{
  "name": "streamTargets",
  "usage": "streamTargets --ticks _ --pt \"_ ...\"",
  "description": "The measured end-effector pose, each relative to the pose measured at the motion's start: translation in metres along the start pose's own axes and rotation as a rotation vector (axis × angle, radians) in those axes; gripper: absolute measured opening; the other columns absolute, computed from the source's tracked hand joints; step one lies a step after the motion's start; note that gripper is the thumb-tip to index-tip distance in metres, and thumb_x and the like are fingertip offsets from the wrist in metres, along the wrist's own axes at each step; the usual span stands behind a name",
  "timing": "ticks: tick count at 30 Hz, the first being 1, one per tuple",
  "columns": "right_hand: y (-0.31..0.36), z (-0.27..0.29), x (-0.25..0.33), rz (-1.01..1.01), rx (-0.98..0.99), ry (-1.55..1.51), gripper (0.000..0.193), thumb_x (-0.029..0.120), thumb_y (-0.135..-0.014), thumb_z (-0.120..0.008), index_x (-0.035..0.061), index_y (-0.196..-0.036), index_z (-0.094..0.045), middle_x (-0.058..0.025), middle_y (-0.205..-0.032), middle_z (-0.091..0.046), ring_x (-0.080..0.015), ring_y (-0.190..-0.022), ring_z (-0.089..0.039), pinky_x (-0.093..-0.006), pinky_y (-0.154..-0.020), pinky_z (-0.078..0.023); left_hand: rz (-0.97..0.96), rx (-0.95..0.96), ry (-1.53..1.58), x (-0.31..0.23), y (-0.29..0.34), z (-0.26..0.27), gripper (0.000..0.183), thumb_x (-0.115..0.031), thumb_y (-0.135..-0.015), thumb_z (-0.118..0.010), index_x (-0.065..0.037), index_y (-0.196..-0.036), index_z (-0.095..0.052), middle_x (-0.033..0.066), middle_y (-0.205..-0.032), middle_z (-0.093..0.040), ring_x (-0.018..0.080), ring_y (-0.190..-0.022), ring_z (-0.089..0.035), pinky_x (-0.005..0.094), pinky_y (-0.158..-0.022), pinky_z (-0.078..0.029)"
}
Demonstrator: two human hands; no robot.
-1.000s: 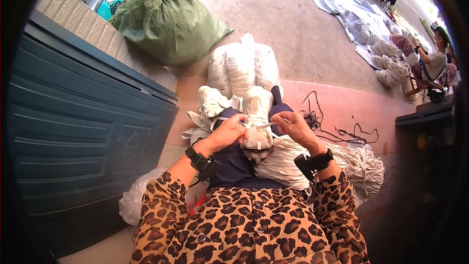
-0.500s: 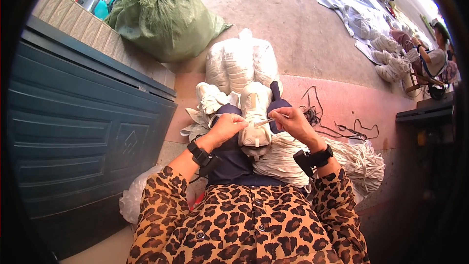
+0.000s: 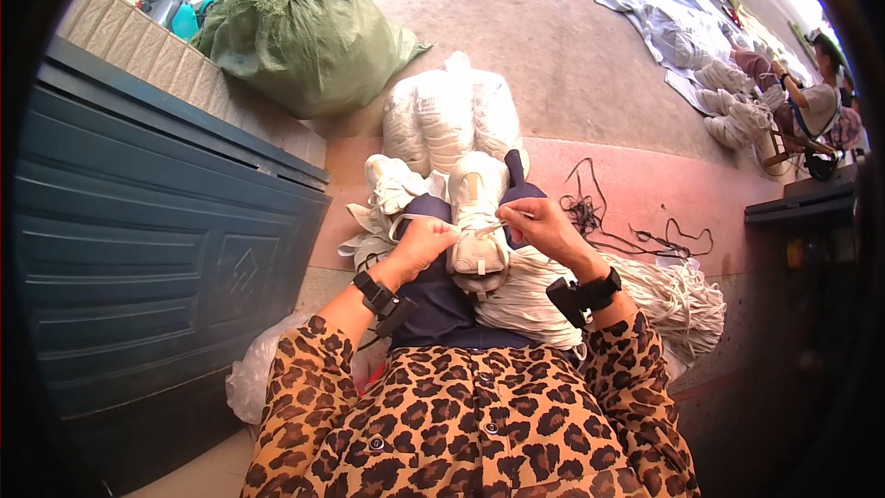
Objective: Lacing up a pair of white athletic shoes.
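Off-white lace-up shoe [image 3: 477,261]: placed between dark-blue trousered legs [image 3: 433,300]. Flat white shoelace [image 3: 489,230]: pinched above the shoe between the fingertips of the left hand [image 3: 428,242] and of the right hand [image 3: 542,223]. Thick bundle of long cream laces [image 3: 535,300]: laid right of the shoe. Bulging green woven sack [image 3: 304,46]: set beyond.

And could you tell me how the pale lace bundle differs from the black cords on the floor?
Colour: the pale lace bundle is cream, the black cords dark. Arrangement: the bundle is thick and gathered, while the cords lie loosely in tangled loops. Both consist of long, thin strands.
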State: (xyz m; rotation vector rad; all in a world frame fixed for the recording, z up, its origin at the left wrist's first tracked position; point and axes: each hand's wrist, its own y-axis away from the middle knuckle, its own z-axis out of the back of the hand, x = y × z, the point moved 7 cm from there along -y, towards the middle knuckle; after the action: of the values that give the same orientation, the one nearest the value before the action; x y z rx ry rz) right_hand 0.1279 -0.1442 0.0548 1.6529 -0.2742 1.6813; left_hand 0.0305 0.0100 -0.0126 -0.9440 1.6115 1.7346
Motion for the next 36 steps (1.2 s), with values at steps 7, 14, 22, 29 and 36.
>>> streamTargets --ticks 7,14,22,29,36 --pt "-0.001 -0.003 -0.001 -0.005 0.013 -0.018 0.026 0.020 -0.087 -0.053 -0.0039 -0.087 -0.063 0.0008 -0.056 -0.052 -0.0045 -0.052 -0.045 -0.0215 -0.048 -0.036 -0.031 -0.101 -0.227 0.006 -0.010 0.003 0.021 -0.016 -0.077 -0.059 0.004 -0.080 -0.063 0.0026 -0.070 -0.061 0.0067 -0.064 -0.052 0.0251 -0.058 -0.043" --pt "-0.004 -0.009 -0.001 0.024 0.062 -0.020 0.027 0.020 -0.087 -0.054 -0.0056 -0.092 -0.062 0.0001 -0.058 -0.053 -0.0049 -0.054 -0.047 -0.0220 -0.050 -0.038 0.017 0.082 -0.169 -0.004 -0.014 -0.005 0.016 -0.019 -0.081 -0.058 -0.003 -0.083 -0.061 -0.0050 -0.060 -0.050 0.0020 -0.043 -0.035 0.0185 -0.036 -0.026" --pt "-0.004 -0.015 0.003 0.026 0.107 -0.038 0.027 0.022 -0.088 -0.055 -0.0030 -0.094 -0.062 0.0018 -0.061 -0.053 -0.0043 -0.056 -0.046 -0.0194 -0.050 -0.037 -0.008 0.052 -0.387 -0.004 -0.030 -0.009 0.019 -0.020 -0.080 -0.058 -0.002 -0.077 -0.061 0.0017 -0.056 -0.054 0.0129 -0.044 -0.047 0.0272 -0.040 -0.035" --pt "-0.006 -0.017 0.008 0.060 0.113 -0.016 0.027 0.020 -0.087 -0.054 -0.0051 -0.092 -0.062 -0.0007 -0.058 -0.054 -0.0055 -0.055 -0.048 -0.0226 -0.051 -0.039 -0.361 -0.174 -0.839 -0.018 -0.021 -0.020 0.020 -0.021 -0.076 -0.060 -0.001 -0.075 -0.061 0.0194 -0.066 -0.057 0.0382 -0.063 -0.054 0.0437 -0.062 -0.043" --pt "-0.004 -0.010 -0.002 0.016 0.104 -0.008 0.027 0.023 -0.087 -0.056 -0.0028 -0.093 -0.062 0.0014 -0.060 -0.053 -0.0049 -0.055 -0.047 -0.0200 -0.050 -0.038 -0.678 -0.234 -0.897 -0.037 0.001 -0.024 0.011 -0.011 -0.074 -0.057 -0.001 -0.078 -0.056 0.0184 -0.073 -0.057 0.0362 -0.075 -0.054 0.0432 -0.067 -0.043"
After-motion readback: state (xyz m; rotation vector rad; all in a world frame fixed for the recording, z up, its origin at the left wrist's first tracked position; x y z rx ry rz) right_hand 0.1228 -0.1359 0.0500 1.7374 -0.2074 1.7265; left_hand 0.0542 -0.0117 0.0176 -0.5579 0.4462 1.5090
